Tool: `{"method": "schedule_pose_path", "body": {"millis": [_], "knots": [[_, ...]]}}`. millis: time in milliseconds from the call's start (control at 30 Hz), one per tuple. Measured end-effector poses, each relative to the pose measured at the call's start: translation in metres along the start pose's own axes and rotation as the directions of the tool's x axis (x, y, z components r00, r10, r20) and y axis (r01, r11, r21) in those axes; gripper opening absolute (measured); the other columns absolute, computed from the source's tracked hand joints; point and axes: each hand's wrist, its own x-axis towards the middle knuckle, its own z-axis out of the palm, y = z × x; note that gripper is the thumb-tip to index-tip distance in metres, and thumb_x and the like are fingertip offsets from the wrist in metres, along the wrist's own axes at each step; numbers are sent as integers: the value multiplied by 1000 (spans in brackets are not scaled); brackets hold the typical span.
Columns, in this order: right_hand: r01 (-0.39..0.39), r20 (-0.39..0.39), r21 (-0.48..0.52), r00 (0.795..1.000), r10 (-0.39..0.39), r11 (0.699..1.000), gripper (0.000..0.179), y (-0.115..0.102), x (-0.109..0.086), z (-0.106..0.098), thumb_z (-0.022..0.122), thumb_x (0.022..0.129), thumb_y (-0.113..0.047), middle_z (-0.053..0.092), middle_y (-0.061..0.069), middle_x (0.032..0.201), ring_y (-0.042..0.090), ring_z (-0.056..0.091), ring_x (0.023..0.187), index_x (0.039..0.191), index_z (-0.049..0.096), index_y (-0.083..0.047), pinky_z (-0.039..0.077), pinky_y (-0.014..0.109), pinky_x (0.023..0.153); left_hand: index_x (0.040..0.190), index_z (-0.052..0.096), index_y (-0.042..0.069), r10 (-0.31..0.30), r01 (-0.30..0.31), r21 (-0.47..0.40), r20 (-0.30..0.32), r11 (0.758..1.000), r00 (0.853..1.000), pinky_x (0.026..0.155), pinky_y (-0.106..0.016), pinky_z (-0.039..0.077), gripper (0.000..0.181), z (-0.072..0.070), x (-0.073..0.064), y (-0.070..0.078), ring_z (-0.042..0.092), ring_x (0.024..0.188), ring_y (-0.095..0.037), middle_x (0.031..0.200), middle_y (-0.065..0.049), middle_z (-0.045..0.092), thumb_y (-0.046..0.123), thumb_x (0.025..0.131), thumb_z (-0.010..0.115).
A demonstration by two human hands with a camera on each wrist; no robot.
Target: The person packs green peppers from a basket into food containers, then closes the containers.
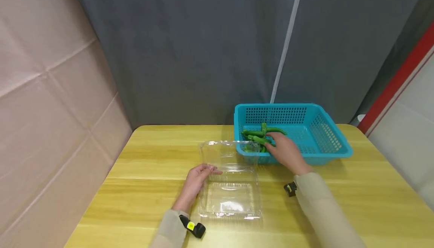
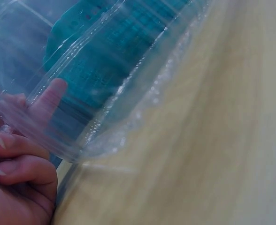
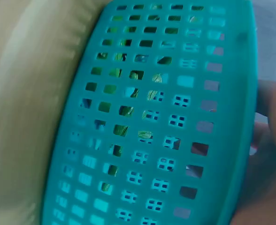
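A clear plastic clamshell container (image 1: 230, 199) lies opened out on the table, its lid raised at the back and overlapping the basket's front in the head view. My left hand (image 1: 198, 180) pinches its left edge near the hinge; the left wrist view shows one finger (image 2: 51, 98) behind the clear plastic and others curled. My right hand (image 1: 286, 152) reaches over the front rim of a blue plastic basket (image 1: 340, 152), with thumb and fingers around a long green pepper (image 1: 258, 140). Several more green peppers (image 1: 252, 133) lie in the basket's left part. The basket wall partly hides my right hand (image 3: 269, 154) in the right wrist view.
The wooden table (image 1: 152, 154) reaches back to a dark grey curtain (image 1: 190, 52). A pale wall covering (image 1: 51, 108) stands on the left, and a white panel with a red edge (image 1: 400, 78) on the right.
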Motion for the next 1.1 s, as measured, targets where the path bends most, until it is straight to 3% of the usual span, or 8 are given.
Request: {"method": "schedule_pose_path", "body": {"millis": [200,533,900,1100], "knots": [[-54,127,-40,990,59,998,52,2,15,0,53,90,-25,37,22,134,39,41,114,134,36,-4,37,55,87,105,59,9,20,-20,29,-16,999,1000,33,-22,26,39,1,0,-2,29,42,-6,98,-1,67,42,89,49],[-90,282,-80,953,109,993,56,7,39,5,53,90,-21,37,26,133,41,40,115,136,30,1,37,54,88,104,60,11,-18,19,38,-31,999,999,36,-21,27,39,1,-2,-2,30,43,-7,98,3,67,45,87,50],[-131,350,-81,924,152,988,59,14,48,14,52,90,-18,34,28,134,43,39,115,136,24,8,36,52,90,103,60,13,-19,19,19,-20,1000,1000,32,-20,25,36,4,-3,-4,28,39,-5,96,1,67,44,87,52],[-80,336,-115,935,115,990,46,15,52,20,55,88,-15,46,25,125,40,46,109,128,42,6,41,50,85,103,60,14,-17,18,22,-30,1000,999,31,-20,25,35,3,-4,-2,28,38,-5,96,2,67,43,87,51]]}}
